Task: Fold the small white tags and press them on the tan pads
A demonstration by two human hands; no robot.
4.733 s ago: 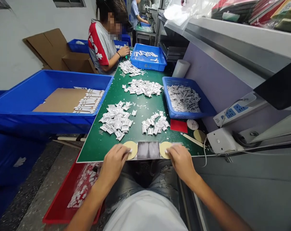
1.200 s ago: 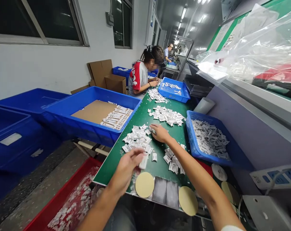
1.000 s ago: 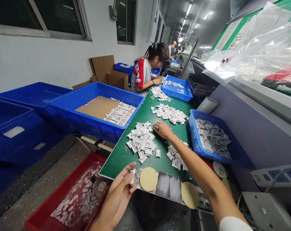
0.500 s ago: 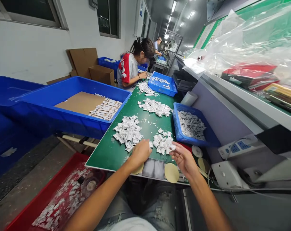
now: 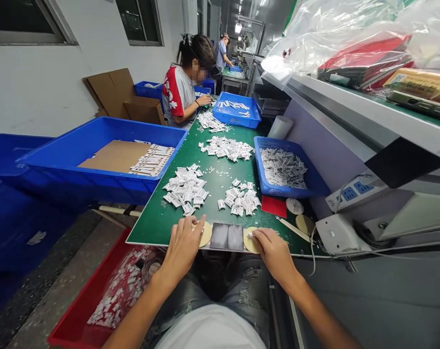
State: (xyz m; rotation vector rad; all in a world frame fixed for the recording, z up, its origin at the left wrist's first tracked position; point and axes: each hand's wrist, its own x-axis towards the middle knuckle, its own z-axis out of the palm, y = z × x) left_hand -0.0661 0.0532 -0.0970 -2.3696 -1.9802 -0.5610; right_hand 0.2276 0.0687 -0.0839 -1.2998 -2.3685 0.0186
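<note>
My left hand (image 5: 181, 247) is at the table's front edge, its fingers closed by the left round yellow pad (image 5: 206, 234). A bit of white shows at its fingertips, mostly hidden, apparently a small white plastic piece. Over the right yellow pad (image 5: 248, 244), my right hand (image 5: 274, 249) pinches another small white plastic piece (image 5: 250, 235) between thumb and fingers. Two grey rectangular pads (image 5: 227, 236) lie between the yellow ones. Just beyond are a small pile of white plastic pieces (image 5: 242, 198) and a larger pile (image 5: 186, 189) to its left.
A blue basket (image 5: 261, 182) of white pieces stands right, near a red sheet (image 5: 274, 206) and a power strip (image 5: 354, 191). Left of the green table (image 5: 150, 223) are a large blue bin (image 5: 133, 184) and a red bin (image 5: 70, 315). A co-worker (image 5: 185, 87) sits at the far left side.
Both hands have drawn back from the small pile to the yellow pads at the table edge. The right hand has brought a white piece along. The camera view has shifted.
</note>
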